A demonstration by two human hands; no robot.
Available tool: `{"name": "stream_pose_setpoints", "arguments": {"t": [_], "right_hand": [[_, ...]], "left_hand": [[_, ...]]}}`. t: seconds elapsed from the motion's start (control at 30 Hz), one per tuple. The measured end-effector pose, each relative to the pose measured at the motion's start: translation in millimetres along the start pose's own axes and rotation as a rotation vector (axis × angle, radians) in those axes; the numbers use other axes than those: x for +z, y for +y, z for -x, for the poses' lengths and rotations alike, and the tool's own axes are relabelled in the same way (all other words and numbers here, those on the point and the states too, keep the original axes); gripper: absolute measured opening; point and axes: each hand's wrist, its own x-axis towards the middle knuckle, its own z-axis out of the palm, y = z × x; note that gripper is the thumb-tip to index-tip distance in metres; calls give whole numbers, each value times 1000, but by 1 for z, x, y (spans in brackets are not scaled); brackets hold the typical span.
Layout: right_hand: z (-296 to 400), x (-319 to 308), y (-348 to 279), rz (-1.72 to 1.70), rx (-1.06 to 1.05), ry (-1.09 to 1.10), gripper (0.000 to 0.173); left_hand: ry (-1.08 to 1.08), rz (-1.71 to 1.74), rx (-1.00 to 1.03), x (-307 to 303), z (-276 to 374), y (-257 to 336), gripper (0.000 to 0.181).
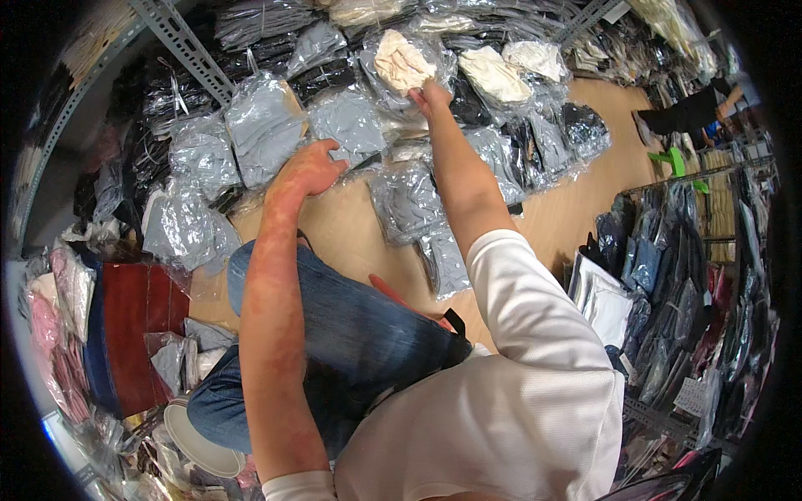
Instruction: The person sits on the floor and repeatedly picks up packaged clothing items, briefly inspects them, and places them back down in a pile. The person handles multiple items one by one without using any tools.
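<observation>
My right hand [432,97] reaches far forward, its fingers at the lower edge of a cream folded garment [403,61] that lies on clear plastic bags. Whether the fingers grip it cannot be told. My left hand [313,168] is spread beside a bagged grey garment [266,128], fingers apart, with nothing seen in it. Another bagged grey garment [349,125] lies just ahead of that hand. To the right of my right hand are a bagged cream garment [495,75] and a bagged white garment [534,59]. Below my right forearm lie grey garments in plastic [410,200].
Perforated metal shelf posts [188,53] stand ahead and at left. Packed clothing racks [664,282] line the right. A person in dark trousers [683,113] is at the upper right, near a green object [675,161]. A round pale tub [200,438] sits by my knee.
</observation>
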Motion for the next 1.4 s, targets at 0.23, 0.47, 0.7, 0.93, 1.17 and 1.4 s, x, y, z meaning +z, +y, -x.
{"name": "stream_pose_setpoints", "arguments": {"t": [0.23,0.47,0.7,0.93,1.17,1.4], "right_hand": [[32,-12,6,475,-385,162,75],[-11,-91,3,611,-467,277,76],[43,-106,17,443,-229,-98,33],[88,-95,39,650,-77,-421,22],[161,1,-8,812,-163,-833,21],[272,157,-5,826,-251,-1185,24]], "left_hand": [[94,-20,39,3,1,-10,52],[13,5,72,1,1,8,55],[86,-13,80,1,3,-9,55],[227,234,99,-27,3,-23,49],[544,483,-37,-107,84,-141,42],[573,572,-346,-96,242,-360,34]]}}
